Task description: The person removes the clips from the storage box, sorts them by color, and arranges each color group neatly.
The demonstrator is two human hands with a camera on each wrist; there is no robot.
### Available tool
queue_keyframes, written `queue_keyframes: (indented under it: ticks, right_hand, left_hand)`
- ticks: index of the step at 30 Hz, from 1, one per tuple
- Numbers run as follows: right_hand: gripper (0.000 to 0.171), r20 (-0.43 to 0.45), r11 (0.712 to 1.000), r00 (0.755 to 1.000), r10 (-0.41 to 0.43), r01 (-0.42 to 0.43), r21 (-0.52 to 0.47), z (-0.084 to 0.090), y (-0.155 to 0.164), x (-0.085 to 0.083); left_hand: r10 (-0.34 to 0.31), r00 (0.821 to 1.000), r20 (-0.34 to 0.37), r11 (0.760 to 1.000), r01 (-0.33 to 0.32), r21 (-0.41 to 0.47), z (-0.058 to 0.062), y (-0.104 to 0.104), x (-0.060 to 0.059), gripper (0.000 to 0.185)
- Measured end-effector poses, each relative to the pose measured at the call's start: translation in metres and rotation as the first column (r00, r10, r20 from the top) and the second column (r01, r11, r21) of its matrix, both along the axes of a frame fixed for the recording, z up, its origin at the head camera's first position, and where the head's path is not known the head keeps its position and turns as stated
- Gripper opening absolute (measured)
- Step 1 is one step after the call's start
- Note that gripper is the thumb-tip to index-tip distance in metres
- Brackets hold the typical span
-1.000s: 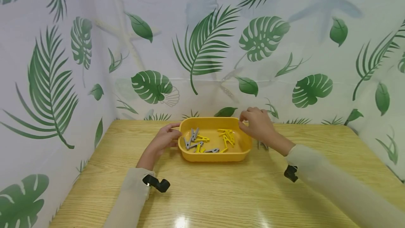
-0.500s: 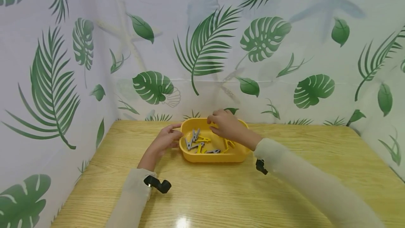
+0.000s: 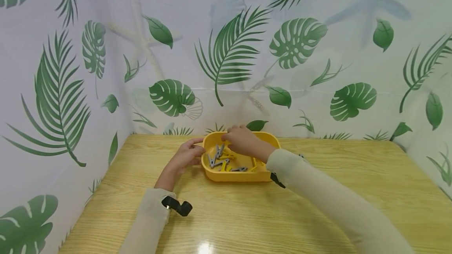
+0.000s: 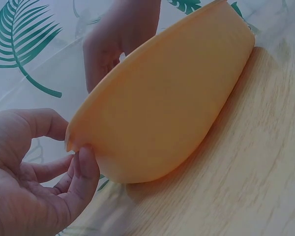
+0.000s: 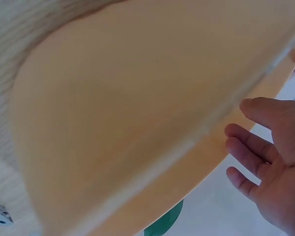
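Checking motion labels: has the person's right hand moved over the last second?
Yes. The right hand went leftward, from the right rim of the yellow plastic tray to above its left half, over the grey clothes pegs.

A light wood-grain surface (image 3: 318, 207) carries a yellow tub (image 3: 240, 175) near its far edge, clothespins (image 3: 220, 158) inside.

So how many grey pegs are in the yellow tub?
3 show: two grey pegs at the tub's left end, one by its front wall. The right hand may hide others.
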State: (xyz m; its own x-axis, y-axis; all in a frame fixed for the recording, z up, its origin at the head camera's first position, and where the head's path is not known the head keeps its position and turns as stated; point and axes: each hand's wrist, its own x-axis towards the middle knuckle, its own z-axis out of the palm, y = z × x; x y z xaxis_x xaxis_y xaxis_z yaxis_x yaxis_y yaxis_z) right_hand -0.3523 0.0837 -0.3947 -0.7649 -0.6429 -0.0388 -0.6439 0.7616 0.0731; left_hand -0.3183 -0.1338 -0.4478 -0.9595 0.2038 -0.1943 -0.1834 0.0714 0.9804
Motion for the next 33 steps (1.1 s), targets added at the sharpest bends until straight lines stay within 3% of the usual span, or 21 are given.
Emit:
queue_keyframes:
  ticks: [9,18,24,33]
  right_hand:
    - [0.032,0.009,0.996,0.999,-0.043,0.042,0.076,-0.006,-0.01,-0.008]
    - [0.02,0.023,0.999,1.0,-0.019,0.018,0.044,-0.009,-0.014,-0.008]
    - [0.012,0.046,0.999,0.999,-0.019,0.018,0.04,-0.013,-0.011,-0.005]
    - [0.013,-0.016,0.996,1.0,0.024,-0.022,0.092,-0.004,0.001,0.006]
  left_hand:
    - [-0.006,1.0,-0.003,1.0,0.006,0.008,0.0,-0.001,0.0,0.054]
    - [0.004,1.0,0.004,1.0,-0.004,0.008,-0.002,0.0,-0.002,0.054]
    - [0.011,1.0,0.001,1.0,-0.011,0.008,-0.003,0.002,-0.001,0.054]
    - [0.003,1.0,0.004,1.0,-0.003,0.024,-0.003,0.001,-0.001,0.056]
